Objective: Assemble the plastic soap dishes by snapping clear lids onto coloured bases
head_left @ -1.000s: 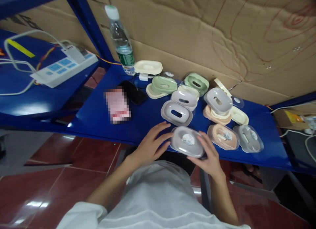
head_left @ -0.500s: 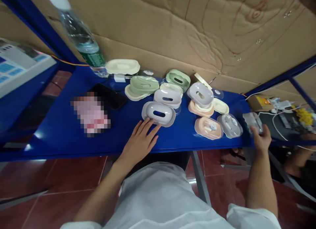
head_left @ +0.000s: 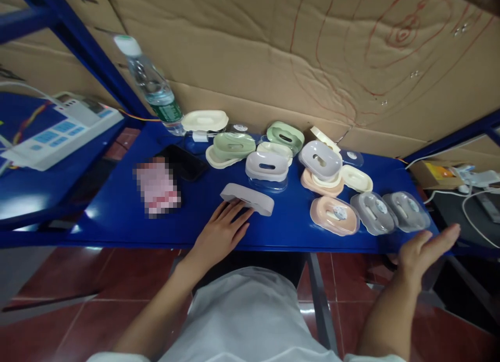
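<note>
Lavender dish (head_left: 252, 195) has tilted, touching left fingers (head_left: 231, 211).

Moderate, fairly even light covers the desk (head_left: 291, 231), its source out of view. Pale glare sits near the front left corner and on the red floor tiles (head_left: 136, 320) below the front edge, where it is dimmer. The right hand (head_left: 424, 255), by the front right corner, looks slightly blurred. Wide-angle distortion slants the blue post (head_left: 91, 57) beyond the left edge
</note>
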Demonstrator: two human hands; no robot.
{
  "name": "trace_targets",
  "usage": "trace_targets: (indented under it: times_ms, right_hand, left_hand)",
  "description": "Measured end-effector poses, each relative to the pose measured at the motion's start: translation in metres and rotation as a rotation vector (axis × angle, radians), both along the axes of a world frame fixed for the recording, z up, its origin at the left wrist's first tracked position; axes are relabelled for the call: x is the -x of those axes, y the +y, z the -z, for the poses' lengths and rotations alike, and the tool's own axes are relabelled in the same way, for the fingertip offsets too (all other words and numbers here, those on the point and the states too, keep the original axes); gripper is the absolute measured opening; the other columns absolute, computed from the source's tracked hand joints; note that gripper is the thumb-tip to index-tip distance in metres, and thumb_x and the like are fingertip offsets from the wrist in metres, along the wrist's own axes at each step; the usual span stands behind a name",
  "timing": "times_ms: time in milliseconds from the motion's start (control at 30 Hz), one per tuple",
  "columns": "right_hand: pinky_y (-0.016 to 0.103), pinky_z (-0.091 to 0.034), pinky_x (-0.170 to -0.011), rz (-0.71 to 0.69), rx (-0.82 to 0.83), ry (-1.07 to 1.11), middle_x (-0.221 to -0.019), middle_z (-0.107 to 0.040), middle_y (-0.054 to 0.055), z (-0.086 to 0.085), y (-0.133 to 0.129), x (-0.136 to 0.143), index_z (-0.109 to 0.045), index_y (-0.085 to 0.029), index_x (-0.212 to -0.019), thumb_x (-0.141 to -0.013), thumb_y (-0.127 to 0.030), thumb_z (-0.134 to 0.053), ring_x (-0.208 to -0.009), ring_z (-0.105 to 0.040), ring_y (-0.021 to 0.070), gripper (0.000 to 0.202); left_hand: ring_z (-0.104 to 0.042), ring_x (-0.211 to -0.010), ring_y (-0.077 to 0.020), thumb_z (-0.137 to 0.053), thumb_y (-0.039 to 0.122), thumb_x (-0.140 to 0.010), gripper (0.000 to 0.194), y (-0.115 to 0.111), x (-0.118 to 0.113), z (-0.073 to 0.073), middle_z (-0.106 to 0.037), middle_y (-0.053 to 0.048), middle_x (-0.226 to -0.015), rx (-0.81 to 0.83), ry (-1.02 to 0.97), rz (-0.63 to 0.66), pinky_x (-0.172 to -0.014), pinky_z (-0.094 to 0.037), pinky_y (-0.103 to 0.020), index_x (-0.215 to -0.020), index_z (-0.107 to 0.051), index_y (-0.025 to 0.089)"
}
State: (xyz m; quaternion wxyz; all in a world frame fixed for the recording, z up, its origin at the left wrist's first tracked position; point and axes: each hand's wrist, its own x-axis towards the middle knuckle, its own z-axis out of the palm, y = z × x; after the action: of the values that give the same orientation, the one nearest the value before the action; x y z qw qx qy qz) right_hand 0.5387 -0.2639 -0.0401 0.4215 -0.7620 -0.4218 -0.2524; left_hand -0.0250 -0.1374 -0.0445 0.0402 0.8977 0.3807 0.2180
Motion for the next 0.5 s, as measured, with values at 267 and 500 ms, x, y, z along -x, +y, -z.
trace_targets:
  times_ms: [267,500]
  right_hand:
    - [0.063,-0.051,-0.12,-1.056,0.431,0.001,-0.165,-0.053,0.017,-0.022,0.083,0.298,-0.034,-0.025,-0.171,-0.109,-0.047,-0.056,-0.153,-0.053,0.0376,0.069]
    - [0.044,-0.062,-0.1,-1.095,0.368,0.175,-0.136,-0.074,0.012,-0.026,0.09,0.328,-0.053,-0.027,-0.155,-0.111,-0.034,-0.054,-0.121,-0.073,0.0272,0.044]
  left_hand:
    - [-0.066,-0.135,-0.0306,-0.058,0.024,-0.109,0.034,0.001,-0.006,-0.004,-0.073,-0.009,-0.139,0.055,-0.069,-0.029,-0.121,-0.05,-0.059,-0.14,-0.071,0.027]
    - [-0.071,-0.129,-0.0245,-0.06,0.021,-0.109,0.026,-0.01,0.004,-0.01,-0.077,-0.006,-0.132,0.15,-0.269,0.116,-0.119,-0.053,-0.051,-0.13,-0.074,0.027]
